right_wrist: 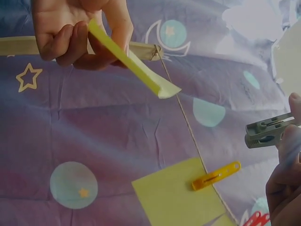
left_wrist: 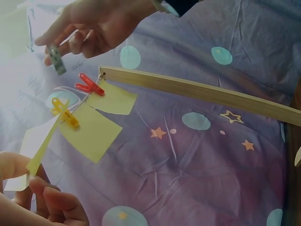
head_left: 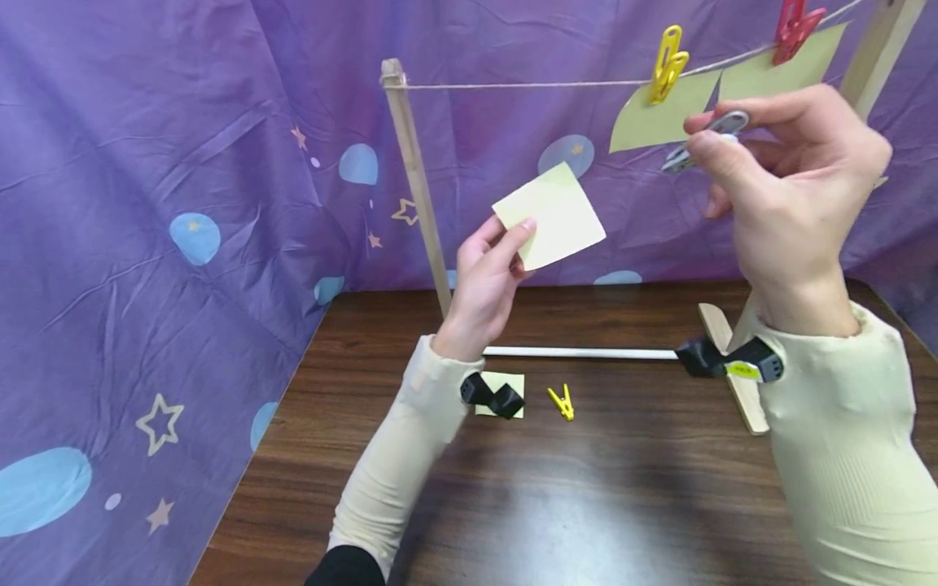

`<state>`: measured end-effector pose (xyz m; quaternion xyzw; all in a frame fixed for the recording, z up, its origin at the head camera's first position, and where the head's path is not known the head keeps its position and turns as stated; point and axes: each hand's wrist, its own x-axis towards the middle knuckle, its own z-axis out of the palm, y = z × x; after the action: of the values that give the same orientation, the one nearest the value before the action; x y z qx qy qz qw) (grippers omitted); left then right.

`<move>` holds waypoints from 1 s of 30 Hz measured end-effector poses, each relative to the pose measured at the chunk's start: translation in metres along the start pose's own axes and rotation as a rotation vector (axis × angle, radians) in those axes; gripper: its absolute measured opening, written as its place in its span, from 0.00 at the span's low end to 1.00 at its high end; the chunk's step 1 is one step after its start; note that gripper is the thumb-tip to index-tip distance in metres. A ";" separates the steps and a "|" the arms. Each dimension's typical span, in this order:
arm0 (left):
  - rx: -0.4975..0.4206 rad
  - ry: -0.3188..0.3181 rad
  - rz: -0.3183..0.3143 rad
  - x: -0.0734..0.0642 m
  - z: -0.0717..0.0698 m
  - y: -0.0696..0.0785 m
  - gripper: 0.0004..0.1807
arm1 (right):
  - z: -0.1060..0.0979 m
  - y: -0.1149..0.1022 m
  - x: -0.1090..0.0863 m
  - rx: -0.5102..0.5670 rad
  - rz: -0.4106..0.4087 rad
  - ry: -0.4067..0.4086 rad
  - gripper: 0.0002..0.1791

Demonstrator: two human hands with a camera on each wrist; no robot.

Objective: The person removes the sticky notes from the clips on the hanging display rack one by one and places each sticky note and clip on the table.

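My left hand (head_left: 489, 277) pinches a pale yellow sticky note (head_left: 560, 220) by its lower left edge, thumb on top, below the string. Higher up on the right, my right hand (head_left: 795, 179) holds a grey clothespin (head_left: 681, 156) between thumb and fingers. In the right wrist view the grey clothespin (right_wrist: 263, 132) points toward the string, apart from it. A yellow clothespin (head_left: 667, 67) holds one note (head_left: 637, 122) on the string (head_left: 528, 85). Beside it a red clothespin (head_left: 795, 32) fixes another note (head_left: 791, 69).
Wooden posts (head_left: 414, 163) carry the string at each side. On the brown table (head_left: 586, 488) lie a yellow clothespin (head_left: 563, 403) and a sticky note (head_left: 513, 381), partly hidden by the left wrist camera. A white rod (head_left: 586, 352) runs between the posts' feet; a purple patterned curtain (head_left: 220, 106) hangs behind.
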<state>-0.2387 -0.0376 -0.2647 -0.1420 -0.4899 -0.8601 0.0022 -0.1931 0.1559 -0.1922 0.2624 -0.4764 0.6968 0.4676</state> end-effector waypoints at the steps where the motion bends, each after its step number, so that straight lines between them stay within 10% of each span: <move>1: 0.004 -0.003 0.001 -0.001 -0.001 -0.001 0.16 | -0.002 0.000 -0.001 0.012 0.009 0.012 0.11; 30: 0.157 -0.077 -0.085 -0.022 -0.021 -0.031 0.08 | -0.066 0.010 -0.053 0.146 0.117 0.118 0.14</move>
<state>-0.2273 -0.0420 -0.3056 -0.1534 -0.5610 -0.8124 -0.0420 -0.1743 0.1939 -0.2661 0.2258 -0.4105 0.7701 0.4330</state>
